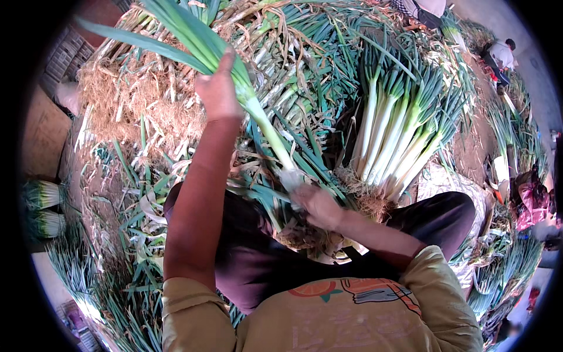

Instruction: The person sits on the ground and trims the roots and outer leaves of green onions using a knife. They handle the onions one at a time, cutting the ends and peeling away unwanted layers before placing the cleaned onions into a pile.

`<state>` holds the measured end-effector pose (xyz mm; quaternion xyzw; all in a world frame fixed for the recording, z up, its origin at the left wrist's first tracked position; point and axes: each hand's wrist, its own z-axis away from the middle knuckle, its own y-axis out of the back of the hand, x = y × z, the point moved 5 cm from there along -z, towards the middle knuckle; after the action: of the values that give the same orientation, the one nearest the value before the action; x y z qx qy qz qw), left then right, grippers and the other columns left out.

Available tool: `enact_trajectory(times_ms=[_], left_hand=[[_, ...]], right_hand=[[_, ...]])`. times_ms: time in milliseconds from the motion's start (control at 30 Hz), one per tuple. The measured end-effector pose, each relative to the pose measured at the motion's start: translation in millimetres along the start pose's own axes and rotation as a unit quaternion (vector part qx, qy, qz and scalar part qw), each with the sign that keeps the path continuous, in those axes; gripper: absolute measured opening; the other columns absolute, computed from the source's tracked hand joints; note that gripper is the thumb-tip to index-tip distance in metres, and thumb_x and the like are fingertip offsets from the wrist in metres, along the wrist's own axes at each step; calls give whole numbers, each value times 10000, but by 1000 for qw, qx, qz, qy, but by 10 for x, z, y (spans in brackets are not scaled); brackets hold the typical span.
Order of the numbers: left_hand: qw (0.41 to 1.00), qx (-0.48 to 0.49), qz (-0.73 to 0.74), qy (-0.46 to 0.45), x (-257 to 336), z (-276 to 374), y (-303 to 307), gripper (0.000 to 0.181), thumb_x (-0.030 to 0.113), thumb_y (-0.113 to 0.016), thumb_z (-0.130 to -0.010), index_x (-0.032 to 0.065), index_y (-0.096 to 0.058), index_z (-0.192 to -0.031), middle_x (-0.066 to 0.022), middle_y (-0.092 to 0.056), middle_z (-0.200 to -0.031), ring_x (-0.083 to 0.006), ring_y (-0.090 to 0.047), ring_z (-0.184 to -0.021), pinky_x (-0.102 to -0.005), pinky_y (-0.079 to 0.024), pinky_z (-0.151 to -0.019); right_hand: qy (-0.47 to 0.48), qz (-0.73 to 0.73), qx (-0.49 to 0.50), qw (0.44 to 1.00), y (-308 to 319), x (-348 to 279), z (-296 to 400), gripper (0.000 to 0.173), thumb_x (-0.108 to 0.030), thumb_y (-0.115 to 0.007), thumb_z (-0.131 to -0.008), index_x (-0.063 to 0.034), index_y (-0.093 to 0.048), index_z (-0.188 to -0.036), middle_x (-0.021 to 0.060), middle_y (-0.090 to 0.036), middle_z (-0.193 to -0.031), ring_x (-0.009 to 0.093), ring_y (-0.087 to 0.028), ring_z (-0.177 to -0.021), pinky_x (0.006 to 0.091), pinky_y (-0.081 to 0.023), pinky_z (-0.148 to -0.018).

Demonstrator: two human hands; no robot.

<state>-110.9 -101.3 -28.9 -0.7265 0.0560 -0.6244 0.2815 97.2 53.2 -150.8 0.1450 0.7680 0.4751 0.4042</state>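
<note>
In the head view, my left hand [220, 90] grips a large green onion [266, 123] where its white stem turns to green leaves. The stalk slants down to the right, with its leaves up at the top left. At the root end, my right hand [319, 204] is blurred, its fingers curled at the pale stem; whether it grips the roots or peeled skin is unclear. Just right of it, a bunch of cleaned green onions [396, 136] leans with white stems and roots towards me. Loose leaves and peelings [303, 235] lie between my legs.
A big heap of untrimmed green onions [145, 92] with dry roots lies ahead to the left. Scattered leaves [147, 220] cover the ground at left. Stacked bunches [44, 209] sit at the far left. Another person [501, 55] sits at the upper right, near more onion piles [512, 127].
</note>
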Motion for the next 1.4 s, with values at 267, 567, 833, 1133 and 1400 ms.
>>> enact_trajectory(times_ms=[267,567,833,1133,1400], left_hand=[[998,34,23,-45,276,-167,165,208,97,-616,-827,-38,-547,-970,-113,-602,-785,-205,-601,-638,-319,-511,-542],[987,-45,106,117,-55,-106,16,352,234,-648,-821,23,-482,-1048,-129,-588,-871,-244,-596,-765,-383,-512,-686],[963,-196,55,176,-102,-23,-99,414,341,-715,-742,56,-593,-1017,-55,-597,-894,-179,-538,-877,-328,-384,-722],[962,-170,-103,188,-137,238,-193,415,221,-741,-732,-46,-587,-1010,-101,-633,-865,-169,-613,-739,-287,-490,-688],[961,-169,-86,200,-304,232,-110,416,230,-757,-715,-83,-596,-935,-121,-639,-832,-181,-618,-700,-302,-501,-649]], right_hand=[[-318,-171,-160,919,-225,399,576,262,-254,-614,-796,-4,-600,-875,195,-582,-763,330,-574,-746,405,-467,-703],[-230,-394,175,873,621,301,-572,354,-303,-513,-898,19,-523,-1044,60,-511,-735,200,-517,-652,311,-436,-601],[-199,-811,-46,548,477,57,-493,422,-368,-387,-947,19,-531,-1034,3,-449,-591,81,-389,-425,212,-320,-373],[-276,-322,294,857,973,260,-1208,271,-223,-572,-866,47,-594,-859,38,-581,-705,120,-500,-612,271,-386,-570],[-388,-613,260,638,605,464,-1069,167,-142,-600,-816,22,-583,-789,39,-531,-582,113,-447,-436,260,-331,-409]])
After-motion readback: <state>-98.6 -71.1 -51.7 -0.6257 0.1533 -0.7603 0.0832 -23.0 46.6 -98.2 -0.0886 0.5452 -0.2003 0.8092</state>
